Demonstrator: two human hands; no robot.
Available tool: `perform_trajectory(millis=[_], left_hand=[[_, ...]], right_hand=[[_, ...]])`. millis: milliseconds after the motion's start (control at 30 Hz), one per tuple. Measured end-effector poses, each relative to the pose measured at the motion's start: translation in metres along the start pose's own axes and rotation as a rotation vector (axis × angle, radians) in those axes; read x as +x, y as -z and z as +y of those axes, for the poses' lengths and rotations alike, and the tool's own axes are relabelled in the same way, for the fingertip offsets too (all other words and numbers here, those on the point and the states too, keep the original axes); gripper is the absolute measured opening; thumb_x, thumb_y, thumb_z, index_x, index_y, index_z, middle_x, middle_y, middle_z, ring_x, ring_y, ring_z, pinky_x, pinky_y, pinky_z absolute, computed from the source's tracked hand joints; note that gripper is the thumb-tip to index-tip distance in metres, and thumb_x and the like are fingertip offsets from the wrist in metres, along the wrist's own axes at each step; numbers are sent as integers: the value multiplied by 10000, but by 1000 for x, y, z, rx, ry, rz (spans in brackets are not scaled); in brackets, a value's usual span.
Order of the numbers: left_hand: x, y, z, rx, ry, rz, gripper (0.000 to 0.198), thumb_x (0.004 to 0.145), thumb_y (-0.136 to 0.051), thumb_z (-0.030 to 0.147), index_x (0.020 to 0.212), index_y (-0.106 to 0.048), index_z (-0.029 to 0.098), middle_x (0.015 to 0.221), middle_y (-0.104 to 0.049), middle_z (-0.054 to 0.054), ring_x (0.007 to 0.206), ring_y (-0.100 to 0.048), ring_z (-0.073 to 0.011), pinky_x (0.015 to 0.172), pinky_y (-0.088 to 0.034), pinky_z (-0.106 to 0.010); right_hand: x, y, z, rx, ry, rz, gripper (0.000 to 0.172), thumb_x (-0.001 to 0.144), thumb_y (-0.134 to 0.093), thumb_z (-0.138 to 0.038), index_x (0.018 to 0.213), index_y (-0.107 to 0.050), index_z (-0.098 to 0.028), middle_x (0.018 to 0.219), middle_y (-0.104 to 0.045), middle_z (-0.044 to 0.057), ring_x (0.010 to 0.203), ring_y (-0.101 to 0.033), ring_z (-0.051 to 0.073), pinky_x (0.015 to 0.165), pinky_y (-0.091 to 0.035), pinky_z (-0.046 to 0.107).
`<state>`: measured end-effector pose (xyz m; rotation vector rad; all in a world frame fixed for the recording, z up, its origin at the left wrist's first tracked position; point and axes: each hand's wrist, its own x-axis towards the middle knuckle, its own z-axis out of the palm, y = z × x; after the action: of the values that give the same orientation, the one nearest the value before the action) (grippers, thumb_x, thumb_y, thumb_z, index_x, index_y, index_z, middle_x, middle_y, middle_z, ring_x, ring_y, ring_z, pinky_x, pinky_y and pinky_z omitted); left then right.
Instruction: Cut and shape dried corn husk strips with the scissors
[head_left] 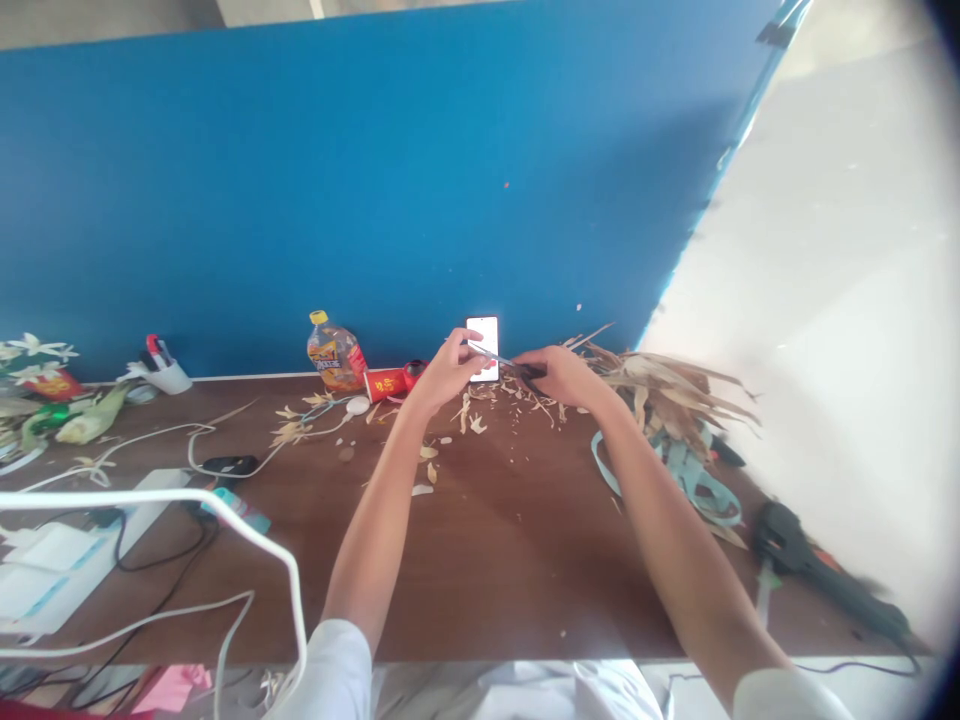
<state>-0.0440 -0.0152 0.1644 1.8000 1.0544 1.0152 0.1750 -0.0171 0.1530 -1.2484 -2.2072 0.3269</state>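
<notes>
- Two items stood at left on the brown worktop: a juice bottle and a red paper cup on its side.
- Left hand curled against the metal end of a black-handled tool; hold unconfirmed.
- Right hand closed on the tool's handle.
- Dried husks lay just beyond it.

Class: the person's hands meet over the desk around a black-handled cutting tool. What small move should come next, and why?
Probably ease the right hand back slightly from the left hand: the metal end of the black-handled cutting tool points straight at the left hand, and both hands sit close together above scattered dry leaf scraps.
</notes>
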Motion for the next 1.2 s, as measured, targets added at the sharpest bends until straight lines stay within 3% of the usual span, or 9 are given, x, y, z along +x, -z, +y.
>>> perform_trajectory(millis=[133,267,433,600,733,1000,1200], left_hand=[[2,-2,-2,-62,18,-18,294,848,-545,349,1087,-539,178,942,-637,-83,805,-621,-165,647,-465,-265],[2,-2,-4,-14,-12,-13,283,857,-537,399,955,-614,146,814,-642,-81,708,-601,-142,613,-456,-249],[-1,-2,0,-35,45,-44,306,854,-534,441,910,-593,146,746,-632,-70,600,-580,-127,544,-446,-242],[0,-1,2,-37,24,81,250,833,-564,380,885,-609,140,742,-616,-60,626,-565,-118,552,-435,-226],[2,-2,-2,-33,21,104,223,805,-583,362,832,-630,146,726,-588,-34,606,-519,-100,546,-409,-214],[5,-9,-3,-128,70,118,156,804,-543,265,868,-612,140,863,-652,-82,708,-590,-131,575,-441,-219],[4,-11,0,-144,46,176,149,780,-565,246,857,-618,131,779,-646,-67,655,-562,-113,574,-431,-218]], right_hand=[[-1,2,-1,-8,1,5,322,718,-543,-229,972,-742,-222,690,-657,2,586,-479,126,548,-292,235],[-2,6,-3,-12,4,-3,288,731,-540,-243,929,-745,-207,662,-638,9,572,-465,120,543,-281,237],[-3,9,-1,-38,15,-31,286,741,-504,-242,901,-736,-191,631,-611,9,553,-448,114,535,-274,244],[-3,8,5,-37,-6,-3,283,745,-492,-242,887,-726,-173,653,-622,24,574,-485,131,538,-294,248],[-2,6,5,-57,5,23,277,742,-507,-213,916,-720,-182,693,-646,30,586,-495,138,549,-297,248],[6,-12,-8,-103,38,140,336,733,-553,-207,1049,-668,-210,775,-672,26,637,-520,147,588,-304,237],[8,-24,-12,-100,8,173,299,721,-553,-213,995,-672,-225,713,-647,5,614,-498,142,564,-283,239]])
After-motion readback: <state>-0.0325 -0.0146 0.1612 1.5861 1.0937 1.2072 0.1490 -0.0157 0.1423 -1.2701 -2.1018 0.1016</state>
